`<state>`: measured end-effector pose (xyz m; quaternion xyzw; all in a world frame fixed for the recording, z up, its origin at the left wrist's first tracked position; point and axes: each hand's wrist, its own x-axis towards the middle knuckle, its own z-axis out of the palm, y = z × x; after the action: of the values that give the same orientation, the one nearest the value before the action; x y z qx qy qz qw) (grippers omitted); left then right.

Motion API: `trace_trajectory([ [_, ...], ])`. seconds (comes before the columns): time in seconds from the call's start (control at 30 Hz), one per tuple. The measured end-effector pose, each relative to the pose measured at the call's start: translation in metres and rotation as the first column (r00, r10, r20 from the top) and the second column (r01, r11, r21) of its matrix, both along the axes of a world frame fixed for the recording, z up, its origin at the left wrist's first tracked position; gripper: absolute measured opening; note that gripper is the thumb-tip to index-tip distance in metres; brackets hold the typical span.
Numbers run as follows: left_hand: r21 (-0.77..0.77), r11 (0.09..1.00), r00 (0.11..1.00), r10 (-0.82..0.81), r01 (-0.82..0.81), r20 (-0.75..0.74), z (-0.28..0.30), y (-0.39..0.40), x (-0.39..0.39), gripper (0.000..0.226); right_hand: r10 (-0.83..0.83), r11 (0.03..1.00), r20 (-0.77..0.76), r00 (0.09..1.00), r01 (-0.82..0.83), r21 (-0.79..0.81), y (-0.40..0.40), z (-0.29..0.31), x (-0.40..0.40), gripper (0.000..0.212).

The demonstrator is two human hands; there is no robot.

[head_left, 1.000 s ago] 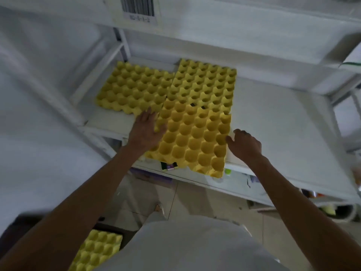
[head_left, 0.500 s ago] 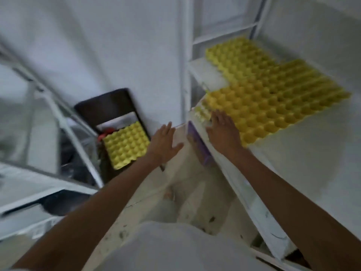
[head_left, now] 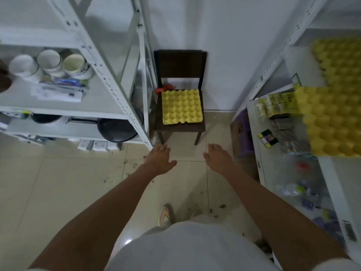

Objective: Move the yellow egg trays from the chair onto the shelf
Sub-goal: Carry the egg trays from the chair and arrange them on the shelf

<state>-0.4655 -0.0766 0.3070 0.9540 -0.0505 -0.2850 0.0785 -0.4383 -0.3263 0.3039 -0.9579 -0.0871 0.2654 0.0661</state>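
Note:
A yellow egg tray (head_left: pixel 182 107) lies flat on the seat of a dark wooden chair (head_left: pixel 180 69) against the white wall straight ahead. More yellow egg trays (head_left: pixel 332 118) rest on the white shelf (head_left: pixel 340 180) at the right edge, blurred. My left hand (head_left: pixel 159 159) and my right hand (head_left: pixel 218 158) are stretched out over the floor tiles a short way in front of the chair, fingers apart, holding nothing.
A white metal rack (head_left: pixel 105 75) on the left carries mugs (head_left: pixel 48 64), papers and black pans (head_left: pixel 117 129). The right shelf's lower level holds small boxes (head_left: pixel 277 104) and packets. A red object (head_left: pixel 164 88) lies at the back of the seat. Debris dots the floor.
I have turned left from the shelf to face the chair. Both hands have left the trays on the shelf and now reach toward the chair, empty.

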Motion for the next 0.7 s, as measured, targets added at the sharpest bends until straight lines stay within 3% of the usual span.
trace_trajectory([
  [0.3, 0.028, 0.992, 0.991, -0.125, 0.127, -0.054, -0.052, 0.029, 0.006, 0.071, 0.013, 0.999, -0.056, 0.998, -0.015, -0.034, 0.04, -0.039, 0.008, 0.048],
  [0.6, 0.033, 0.994, 0.992, -0.1, 0.103, -0.073, -0.113, 0.008, 0.151, 0.066, -0.031, 1.0, -0.171, 0.985, 0.029, -0.012, 0.016, -0.113, 0.163, 0.04],
  [0.7, 0.045, 0.995, 0.984, -0.084, 0.092, -0.155, -0.133, -0.004, 0.2, 0.067, -0.134, 0.988, -0.261, 0.956, 0.148, 0.035, 0.006, -0.143, 0.222, 0.043],
])
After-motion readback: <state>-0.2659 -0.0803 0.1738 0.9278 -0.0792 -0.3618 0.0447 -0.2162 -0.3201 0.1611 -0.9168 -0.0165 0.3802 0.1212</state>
